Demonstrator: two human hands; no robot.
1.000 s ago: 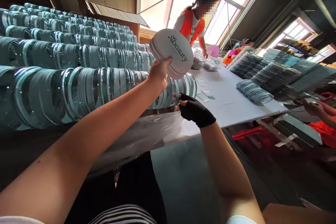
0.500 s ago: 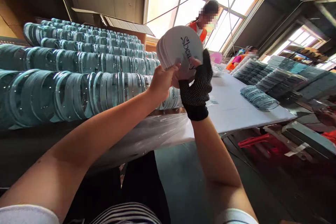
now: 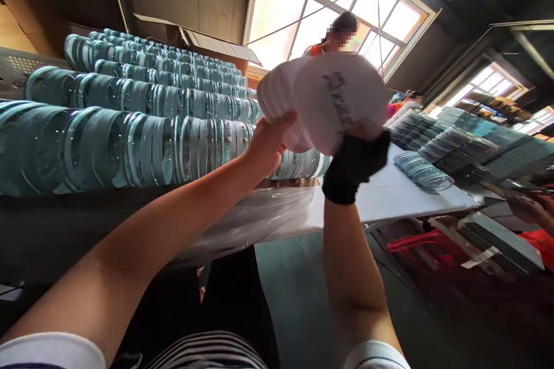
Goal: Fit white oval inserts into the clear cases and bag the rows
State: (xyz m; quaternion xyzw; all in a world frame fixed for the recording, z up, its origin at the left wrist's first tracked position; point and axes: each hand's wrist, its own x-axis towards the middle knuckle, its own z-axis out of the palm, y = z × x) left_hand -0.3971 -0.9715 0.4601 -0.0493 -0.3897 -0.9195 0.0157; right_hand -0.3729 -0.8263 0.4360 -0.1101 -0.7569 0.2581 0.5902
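Sliding rightward off the stack of round white cards (image 3: pixel 277 98) gripped in the bare left hand (image 3: pixel 269 141), one printed card (image 3: pixel 341 101) is being pinched by the gloved right hand (image 3: pixel 355 164) directly beneath it.

Looks like a packing workshop or small factory floor to me. Long rows of clear round lids (image 3: pixel 142 144) stacked on edge, a white desk (image 3: pixel 389 196) with more lid stacks (image 3: pixel 422 170), a worker in an orange vest (image 3: pixel 318 49) opposite, tall windows (image 3: pixel 303 6), bare dark walls.
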